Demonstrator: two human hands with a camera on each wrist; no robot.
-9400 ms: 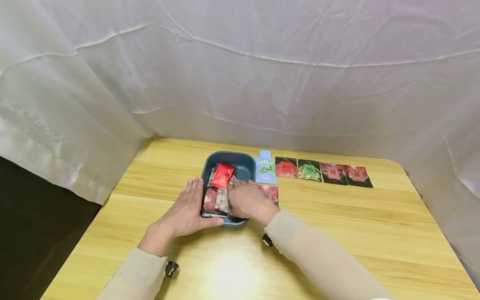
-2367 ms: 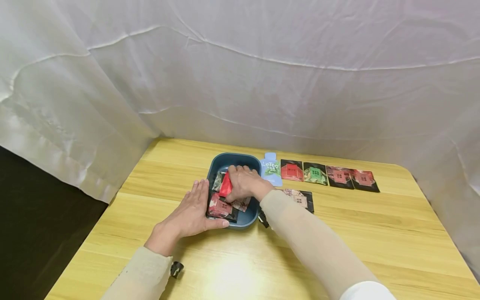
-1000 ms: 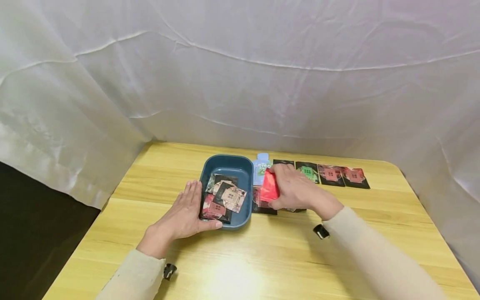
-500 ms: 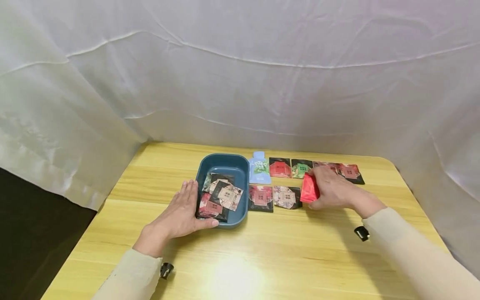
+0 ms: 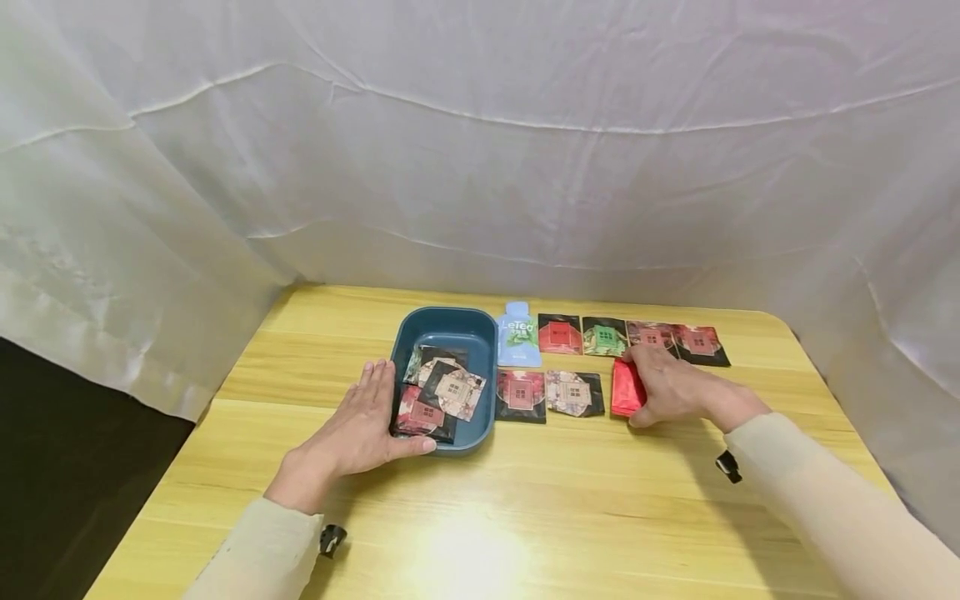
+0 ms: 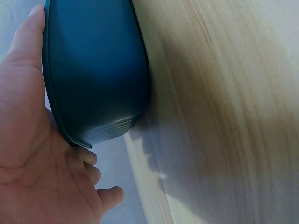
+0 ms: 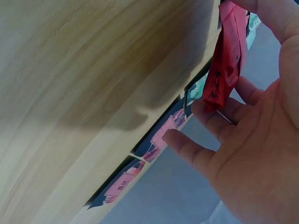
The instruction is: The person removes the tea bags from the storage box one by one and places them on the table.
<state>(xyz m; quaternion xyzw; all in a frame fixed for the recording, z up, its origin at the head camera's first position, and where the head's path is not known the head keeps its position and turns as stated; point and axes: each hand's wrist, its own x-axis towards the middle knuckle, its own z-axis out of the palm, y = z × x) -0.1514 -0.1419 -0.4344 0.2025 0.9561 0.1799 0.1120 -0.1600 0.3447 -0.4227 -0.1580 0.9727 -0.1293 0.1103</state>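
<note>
In the head view, my right hand (image 5: 670, 386) pinches a red tea sachet (image 5: 626, 388) low over the table, at the right end of a short front row. Seen from the right wrist, the sachet (image 7: 226, 58) hangs between thumb and fingers. My left hand (image 5: 348, 432) rests against the left side of a dark blue bin (image 5: 487, 392), fingers straight, its thumb along the near rim. Several tea sachets (image 5: 454, 390) lie overlapped in the bin. To the red one's left are a floral black sachet (image 5: 573, 393) and a red-and-black sachet (image 5: 521, 395).
A back row holds a light blue LeTea pouch (image 5: 519, 337), a red sachet (image 5: 560, 335), a green one (image 5: 604, 337) and two reddish ones, the rightmost (image 5: 701, 343) near the table's (image 5: 600, 500) far right. A pale curtain (image 5: 480, 167) hangs behind.
My right hand has lifted the red sachet out of the bin, carried it right and lowered it beside the floral one. The front row has grown. My left hand has stayed at the bin.
</note>
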